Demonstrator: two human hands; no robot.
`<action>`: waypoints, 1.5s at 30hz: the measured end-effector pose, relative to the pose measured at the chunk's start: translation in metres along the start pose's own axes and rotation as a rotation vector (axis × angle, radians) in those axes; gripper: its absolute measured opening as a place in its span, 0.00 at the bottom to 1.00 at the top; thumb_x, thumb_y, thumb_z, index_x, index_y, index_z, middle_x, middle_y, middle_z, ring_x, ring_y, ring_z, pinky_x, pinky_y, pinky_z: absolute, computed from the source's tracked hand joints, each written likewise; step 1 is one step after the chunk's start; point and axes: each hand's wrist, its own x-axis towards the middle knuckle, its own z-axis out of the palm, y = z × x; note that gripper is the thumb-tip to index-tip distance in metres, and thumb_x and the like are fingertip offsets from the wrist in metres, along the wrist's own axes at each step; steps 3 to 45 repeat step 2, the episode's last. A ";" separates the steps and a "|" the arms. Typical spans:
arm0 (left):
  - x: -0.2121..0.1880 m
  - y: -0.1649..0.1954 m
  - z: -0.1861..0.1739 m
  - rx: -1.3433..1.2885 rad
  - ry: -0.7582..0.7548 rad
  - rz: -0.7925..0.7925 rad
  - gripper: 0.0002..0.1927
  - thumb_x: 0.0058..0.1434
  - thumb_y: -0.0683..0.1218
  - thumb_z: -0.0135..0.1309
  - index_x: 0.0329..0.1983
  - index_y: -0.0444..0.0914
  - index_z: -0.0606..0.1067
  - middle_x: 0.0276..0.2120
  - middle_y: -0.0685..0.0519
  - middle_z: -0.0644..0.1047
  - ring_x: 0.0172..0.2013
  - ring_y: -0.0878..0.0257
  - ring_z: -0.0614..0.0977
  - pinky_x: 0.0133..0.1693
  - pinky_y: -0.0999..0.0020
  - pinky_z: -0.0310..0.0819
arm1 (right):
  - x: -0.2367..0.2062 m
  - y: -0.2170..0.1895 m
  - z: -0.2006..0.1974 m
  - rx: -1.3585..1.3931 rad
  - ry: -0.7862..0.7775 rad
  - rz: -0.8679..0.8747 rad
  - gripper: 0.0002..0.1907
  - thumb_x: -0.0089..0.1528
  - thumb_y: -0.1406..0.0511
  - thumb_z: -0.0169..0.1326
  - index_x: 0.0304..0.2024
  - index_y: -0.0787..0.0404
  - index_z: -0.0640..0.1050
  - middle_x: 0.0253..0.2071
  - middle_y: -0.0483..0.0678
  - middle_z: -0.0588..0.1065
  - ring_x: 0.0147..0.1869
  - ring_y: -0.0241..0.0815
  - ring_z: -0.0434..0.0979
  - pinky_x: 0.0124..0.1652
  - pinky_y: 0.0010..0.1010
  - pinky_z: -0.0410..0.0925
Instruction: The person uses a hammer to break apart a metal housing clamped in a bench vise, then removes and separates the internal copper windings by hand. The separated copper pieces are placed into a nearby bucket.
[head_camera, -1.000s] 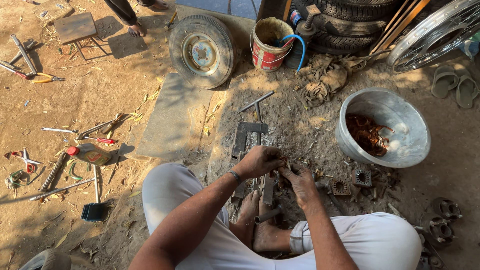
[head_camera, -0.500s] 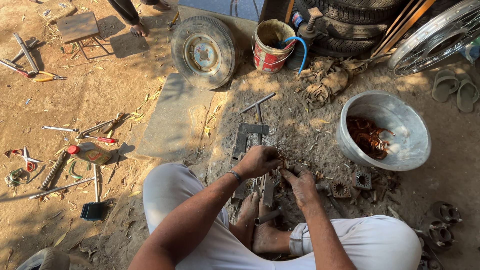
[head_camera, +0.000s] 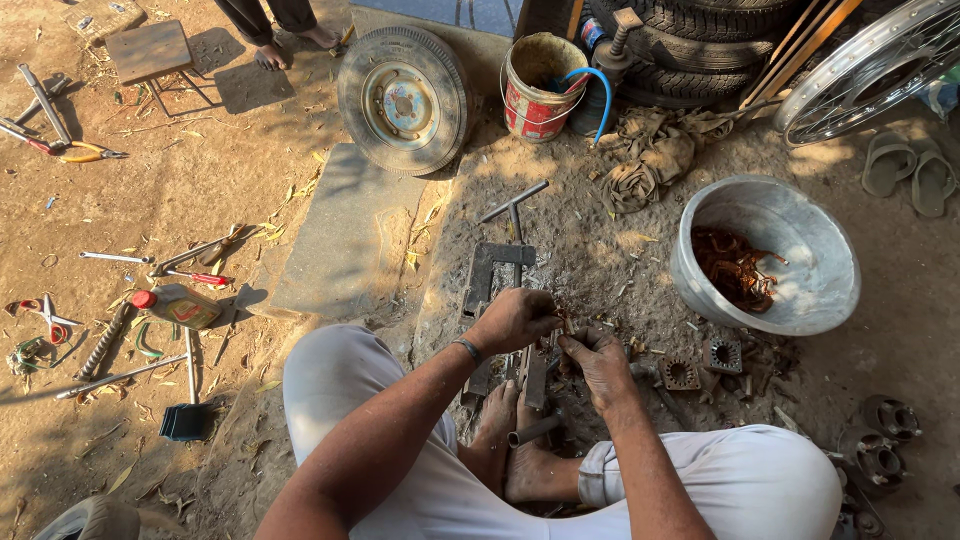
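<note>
I sit on bare ground with my feet (head_camera: 520, 455) together in front of me. My left hand (head_camera: 515, 318) is closed in a fist over a small part above a flat metal bar (head_camera: 533, 375) held by my feet. My right hand (head_camera: 598, 362) sits just to its right, fingers pinched at the same spot; what they hold is hidden. A dark metal frame with a T-handle (head_camera: 497, 265) lies just beyond my hands. Small square metal pieces (head_camera: 700, 365) rest on the dirt to the right.
A grey metal basin (head_camera: 790, 290) with rusty scrap stands at the right. A tyre on a rim (head_camera: 403, 100), a red bucket (head_camera: 540, 90), rags and stacked tyres are behind. Hand tools and an oil bottle (head_camera: 178, 305) lie left. Another person's feet (head_camera: 285, 45) stand far back.
My hands have stayed at the same spot over the bar, with only slight finger movement. The view has shifted a little.
</note>
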 end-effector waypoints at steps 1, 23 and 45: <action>-0.001 0.000 -0.001 -0.006 0.001 0.000 0.14 0.63 0.52 0.61 0.35 0.36 0.79 0.27 0.49 0.83 0.28 0.58 0.86 0.34 0.59 0.82 | 0.001 0.001 0.000 0.000 0.003 0.001 0.06 0.59 0.67 0.65 0.32 0.62 0.80 0.26 0.45 0.78 0.27 0.37 0.76 0.29 0.29 0.70; -0.001 0.001 -0.002 0.009 0.005 0.004 0.14 0.63 0.52 0.61 0.35 0.36 0.79 0.27 0.48 0.83 0.28 0.57 0.86 0.34 0.59 0.81 | 0.001 0.003 0.000 0.000 0.007 0.002 0.06 0.60 0.67 0.65 0.32 0.62 0.80 0.26 0.46 0.78 0.27 0.37 0.76 0.29 0.29 0.70; -0.001 0.001 -0.002 0.009 0.005 0.004 0.14 0.63 0.52 0.61 0.35 0.36 0.79 0.27 0.48 0.83 0.28 0.57 0.86 0.34 0.59 0.81 | 0.001 0.003 0.000 0.000 0.007 0.002 0.06 0.60 0.67 0.65 0.32 0.62 0.80 0.26 0.46 0.78 0.27 0.37 0.76 0.29 0.29 0.70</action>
